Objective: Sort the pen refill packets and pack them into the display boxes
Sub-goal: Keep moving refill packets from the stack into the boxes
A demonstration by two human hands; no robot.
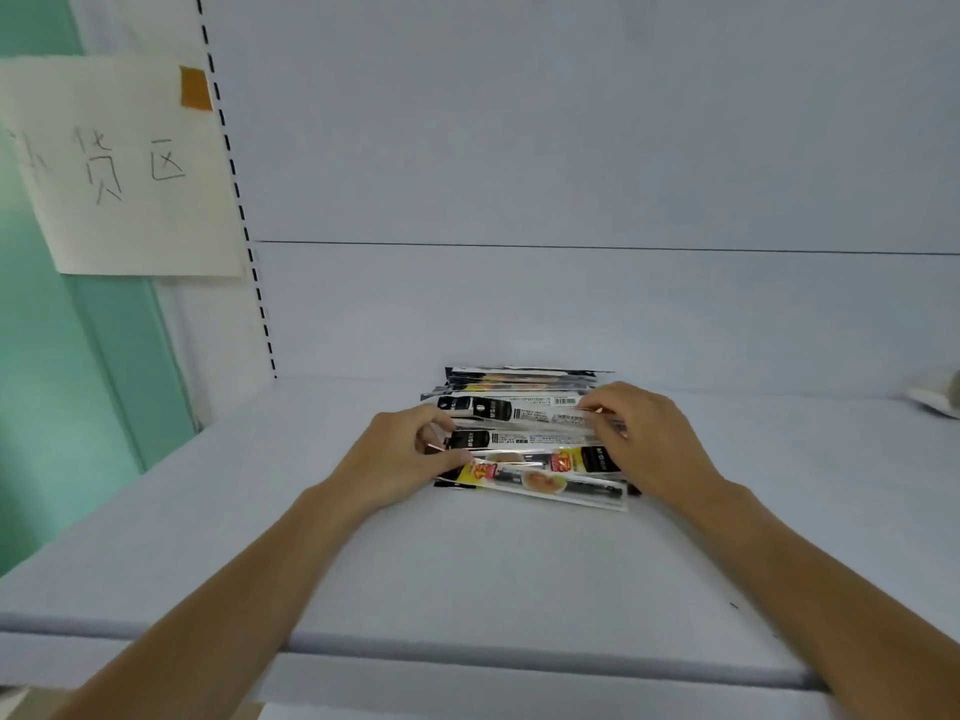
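- Shows a loose stack of pen refill packets point(524, 423) lying on a pale shelf point(467, 563) near the back wall, fanned toward the camera
- Puts every packet's long axis crosswise, left to right, short ends facing the two hands
- Finds the left hand point(400, 454) at the left ends, fingers curled and pinching the edge of the middle rows
- Finds the right hand point(644, 439) at the right ends, fingers curled over and gripping the same rows from the other side
- Leaves the nearest yellow-printed packet point(535, 483) flat on the shelf between the two wrists; impossible to tell whether held by either hand
- Places both hands about equally near the stack, one per end, so likely calls for a lift or a squaring-up along that crosswise axis rather than a reach from the front
- Reveals no display boxes anywhere in view, suggesting sorting at an early stage and packing not yet begun
- Warns of glossy film sleeves, probably apt to slide out sideways if gripped at one end only
- Includes a handwritten paper sign point(119, 168) taped at upper left and a small white object point(935, 394) at the shelf's far right edge, too cut off to identify
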